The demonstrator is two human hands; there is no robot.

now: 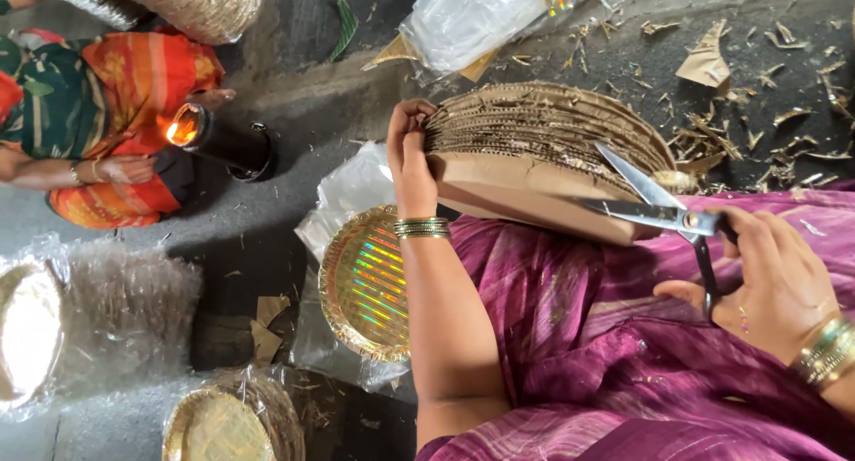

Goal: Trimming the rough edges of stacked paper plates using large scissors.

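Left hand [411,163] clamps the edge of the cardboard stack [543,145] propped on the purple lap; right hand [773,278] grips the scissors [663,213], fingers through the loops, blades parted over the stack's right side. Gold plate [367,283] lies just beside

We observe the left hand [411,154] gripping the edge of a stack of cardboard discs [543,136] resting on our lap. The right hand [775,278] holds scissors [663,213], blades open against the stack. A shiny gold plate [363,283] lies on plastic below. Another person [98,114] sits nearby.
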